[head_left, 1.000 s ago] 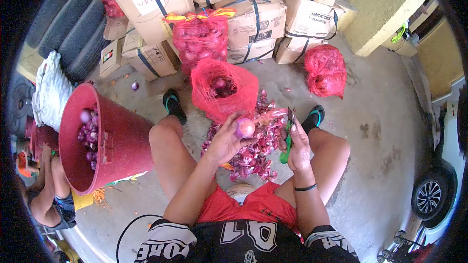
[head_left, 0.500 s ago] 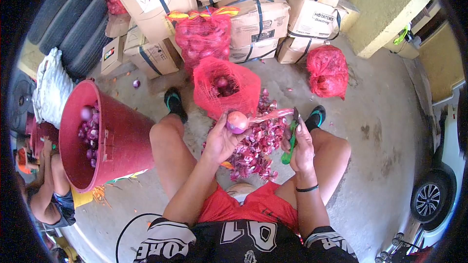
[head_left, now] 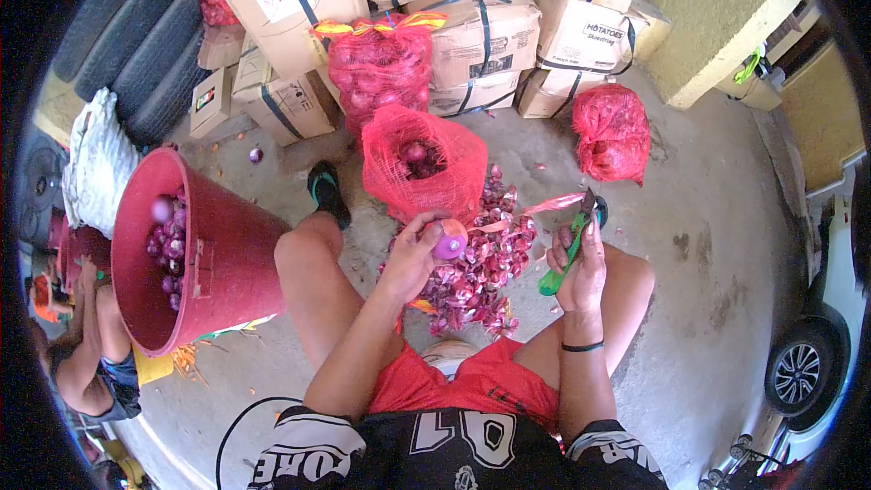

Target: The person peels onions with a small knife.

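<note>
My left hand [head_left: 413,259] is closed around a red onion [head_left: 451,241], its partly peeled purple side facing up. In my right hand [head_left: 581,274] is a green-handled knife [head_left: 555,278], its blade pointing up and away from me. A strip of peel [head_left: 555,203] stretches from the blade toward the onion. Beneath both hands spreads a pile of onion skins [head_left: 472,286] on the floor. Just beyond it an open red mesh bag [head_left: 422,163] shows onions inside.
To the left a red tub [head_left: 231,254] leans toward me, with peeled onions [head_left: 170,254] inside. A full mesh sack [head_left: 379,68] and strapped cartons [head_left: 485,36] stand ahead. Another red mesh bag [head_left: 610,133] lies right. At far left sits another person [head_left: 86,354].
My right hand has moved right and slightly down with the knife, drawing the peel strip away from the onion. The onion has turned in my left hand, which shifted slightly.
</note>
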Tool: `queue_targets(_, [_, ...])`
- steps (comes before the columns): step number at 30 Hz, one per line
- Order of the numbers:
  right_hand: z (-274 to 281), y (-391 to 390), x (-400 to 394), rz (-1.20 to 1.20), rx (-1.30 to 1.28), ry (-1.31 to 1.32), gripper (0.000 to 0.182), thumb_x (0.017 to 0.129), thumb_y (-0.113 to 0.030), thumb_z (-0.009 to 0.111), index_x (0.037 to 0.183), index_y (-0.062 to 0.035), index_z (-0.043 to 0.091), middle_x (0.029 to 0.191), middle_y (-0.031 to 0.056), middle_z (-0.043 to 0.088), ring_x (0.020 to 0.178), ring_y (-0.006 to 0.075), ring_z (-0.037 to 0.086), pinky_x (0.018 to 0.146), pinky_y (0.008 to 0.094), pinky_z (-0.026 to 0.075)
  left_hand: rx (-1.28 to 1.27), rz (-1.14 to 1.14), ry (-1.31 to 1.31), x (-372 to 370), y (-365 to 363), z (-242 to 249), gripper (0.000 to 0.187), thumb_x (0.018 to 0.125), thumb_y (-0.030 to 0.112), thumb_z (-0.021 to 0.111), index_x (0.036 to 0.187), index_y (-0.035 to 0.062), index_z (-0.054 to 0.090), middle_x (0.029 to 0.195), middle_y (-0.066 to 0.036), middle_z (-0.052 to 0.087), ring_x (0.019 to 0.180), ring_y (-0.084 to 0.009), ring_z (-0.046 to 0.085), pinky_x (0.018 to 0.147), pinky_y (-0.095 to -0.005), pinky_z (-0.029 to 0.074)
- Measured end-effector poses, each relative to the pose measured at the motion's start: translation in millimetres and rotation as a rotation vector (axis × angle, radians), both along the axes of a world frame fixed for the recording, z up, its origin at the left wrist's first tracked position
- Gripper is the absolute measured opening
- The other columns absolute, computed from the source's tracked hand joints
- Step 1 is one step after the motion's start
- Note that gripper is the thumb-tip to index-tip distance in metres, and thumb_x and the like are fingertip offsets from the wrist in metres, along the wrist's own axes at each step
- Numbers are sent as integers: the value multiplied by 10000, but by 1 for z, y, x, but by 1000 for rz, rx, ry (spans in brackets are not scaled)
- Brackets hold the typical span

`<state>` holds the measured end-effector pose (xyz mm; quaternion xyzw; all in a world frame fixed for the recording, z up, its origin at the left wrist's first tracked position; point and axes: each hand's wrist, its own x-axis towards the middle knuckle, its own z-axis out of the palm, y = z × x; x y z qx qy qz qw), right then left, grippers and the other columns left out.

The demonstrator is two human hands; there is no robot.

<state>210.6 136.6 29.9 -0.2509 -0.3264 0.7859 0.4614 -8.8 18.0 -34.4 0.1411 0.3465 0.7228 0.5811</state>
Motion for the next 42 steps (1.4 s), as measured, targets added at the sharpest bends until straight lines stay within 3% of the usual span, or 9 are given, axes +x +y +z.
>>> queue_targets(4, [-2, 10, 6, -201, -158, 39, 306, 1010, -322, 480, 1223, -102, 478, 850, 7, 458, 620, 85, 408, 507, 205, 332, -27, -50, 28, 0, -2, -2, 352, 964, 171, 586, 1274, 24, 506, 1157, -107, 617, 983, -223, 657, 791, -390, 585])
queue_targets(8, [-7, 14, 13, -123, 84, -204, 305, 1007, -339, 487, 1170, -83, 511, 855, 13, 514, 647, 72, 454, 503, 210, 338, -1, -42, 42, -2, -4, -6, 354, 956, 156, 594, 1270, 19, 505, 1164, -111, 616, 998, -230, 652, 782, -384, 586])
queue_targets(11, [-16, -10, 0, 168, 366, -609, 521, 1009, -237, 492, 1479, -71, 341, 838, -18, 489, 686, 61, 442, 571, 197, 378, -35, -8, 20, 1, -1, -4, 343, 950, 150, 604, 1249, 18, 500, 1166, -114, 611, 1007, -233, 648, 801, -379, 579])
queue_targets(13, [-30, -29, -13, 317, 580, -687, 565, 974, -171, 565, 1472, -18, 346, 979, 44, 616, 825, 151, 585, 796, 309, 498, -51, 4, 31, 1, 0, -3, 349, 950, 169, 607, 1245, 25, 487, 1172, -113, 608, 1030, -234, 639, 853, -386, 558])
queue_targets(15, [-31, -41, -28, 374, 649, -727, 597, 947, -120, 589, 1476, -21, 331, 1144, 146, 635, 1037, 217, 613, 940, 347, 462, -46, -9, 69, 0, -2, -3, 371, 953, 209, 604, 1252, 39, 467, 1183, -109, 606, 1072, -234, 624, 936, -404, 522])
queue_targets(24, [-30, -43, -40, 322, 987, -766, 451, 930, -62, 585, 1372, -44, 497, 1209, 206, 624, 1091, 283, 627, 948, 372, 478, -57, -14, 37, -2, -3, -5, 362, 934, 173, 641, 1232, 15, 508, 1138, -101, 620, 1022, -198, 625, 878, -341, 535])
queue_targets(30, [-40, -34, -39, 188, 802, -628, 402, 967, -94, 550, 1360, -18, 509, 1162, 93, 659, 949, 179, 634, 836, 307, 505, -2, -33, 158, -1, -3, -1, 451, 822, -8, 704, 1235, 21, 528, 1202, -89, 584, 1085, -188, 591, 928, -342, 513])
queue_targets(34, [-37, -34, -32, 221, 357, -528, 410, 1015, -155, 492, 1415, -67, 471, 1128, -48, 617, 638, 21, 397, 558, 165, 359, 90, -81, 90, -1, -4, 6, 528, 772, -65, 707, 1250, 41, 509, 1220, -85, 564, 1134, -205, 565, 995, -365, 475])
queue_targets(42, [-34, -33, -28, 197, 211, -514, 436, 1024, -195, 484, 1433, -52, 441, 940, -48, 547, 685, 34, 377, 607, 199, 358, 91, 63, -85, -6, -7, 10, 562, 806, 5, 683, 1313, 96, 457, 1291, -123, 528, 1202, -317, 542, 980, -514, 488])
